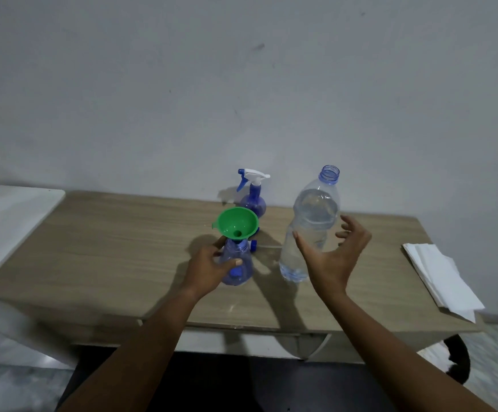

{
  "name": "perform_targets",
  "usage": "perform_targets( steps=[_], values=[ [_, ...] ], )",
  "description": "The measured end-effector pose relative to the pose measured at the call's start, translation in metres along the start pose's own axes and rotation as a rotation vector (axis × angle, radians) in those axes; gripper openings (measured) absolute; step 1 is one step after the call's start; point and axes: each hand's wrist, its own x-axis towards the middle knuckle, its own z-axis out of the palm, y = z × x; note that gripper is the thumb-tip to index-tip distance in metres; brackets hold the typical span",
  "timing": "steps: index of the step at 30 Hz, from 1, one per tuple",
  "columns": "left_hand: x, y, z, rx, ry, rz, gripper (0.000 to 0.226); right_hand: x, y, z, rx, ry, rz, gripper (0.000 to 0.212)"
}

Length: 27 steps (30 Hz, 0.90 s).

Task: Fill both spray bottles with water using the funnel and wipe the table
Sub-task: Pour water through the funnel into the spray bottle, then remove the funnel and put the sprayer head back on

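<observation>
Three containers stand on the table [123, 233], all nearer its back edge than its front.

1. The near spray bottle [237, 263] is blue-tinted and has no head. The green funnel [236, 223] sits upright in its neck.
2. The far spray bottle [253, 200] is at the back edge with its trigger head fitted.
3. The clear water bottle [313, 215] is uncapped and holds water to its shoulder.

The fill level in both spray bottles cannot be read through the tint. A blue cap [253, 245] lies partly hidden behind the near bottle.

The left hand [206, 269] grips the near spray bottle, fingers and thumb curled round it. The right hand [331, 257] is spread wide beside the water bottle; whether it touches the bottle cannot be told. White paper towels [441, 275] overhang the right edge.
</observation>
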Motion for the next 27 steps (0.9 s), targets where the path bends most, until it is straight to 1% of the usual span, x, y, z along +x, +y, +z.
perform_targets(
  steps=[1, 2, 4, 6, 8, 9, 11, 13, 15, 19, 22, 24, 27],
  values=[
    [0.001, 0.0, -0.002, -0.003, -0.02, 0.002, 0.054, -0.007, -0.002, -0.001, 0.02, 0.013, -0.037, 0.074],
    [0.001, -0.001, -0.003, -0.006, -0.039, 0.006, 0.056, -0.012, -0.004, 0.0, 0.056, -0.008, -0.072, 0.06],
    [0.003, -0.002, -0.005, -0.018, -0.072, 0.024, 0.06, -0.022, -0.009, 0.006, 0.131, -0.148, -0.098, 0.035],
    [0.004, -0.001, -0.009, -0.032, -0.106, 0.03, 0.061, -0.031, -0.012, 0.017, 0.196, -0.318, -0.026, 0.025],
    [0.005, -0.002, -0.014, -0.023, -0.143, 0.037, 0.059, -0.036, -0.015, 0.031, 0.266, -0.484, 0.116, 0.028],
    [0.006, -0.003, -0.017, -0.014, -0.164, 0.038, 0.057, -0.038, -0.017, 0.037, 0.296, -0.575, 0.184, 0.034],
    [0.008, -0.006, -0.024, 0.012, -0.201, 0.05, 0.05, -0.039, -0.019, 0.046, 0.321, -0.733, 0.238, 0.053],
    [0.008, -0.009, -0.027, 0.01, -0.227, 0.054, 0.04, -0.037, -0.022, 0.054, 0.367, -0.814, 0.256, 0.071],
    [0.007, -0.009, -0.029, -0.01, -0.241, 0.055, 0.035, -0.034, -0.028, 0.061, 0.406, -0.859, 0.269, 0.079],
    [0.005, -0.012, -0.032, -0.026, -0.27, 0.064, 0.046, -0.033, -0.034, 0.07, 0.462, -0.902, 0.312, 0.077],
    [0.004, -0.012, -0.033, -0.021, -0.264, 0.064, 0.048, -0.033, -0.036, 0.072, 0.477, -0.912, 0.338, 0.074],
    [0.003, -0.012, -0.033, -0.022, -0.266, 0.061, 0.049, -0.032, -0.038, 0.072, 0.492, -0.904, 0.364, 0.07],
    [0.004, -0.014, -0.034, -0.014, -0.271, 0.067, 0.057, -0.03, -0.041, 0.071, 0.5, -0.899, 0.386, 0.062]
  ],
)
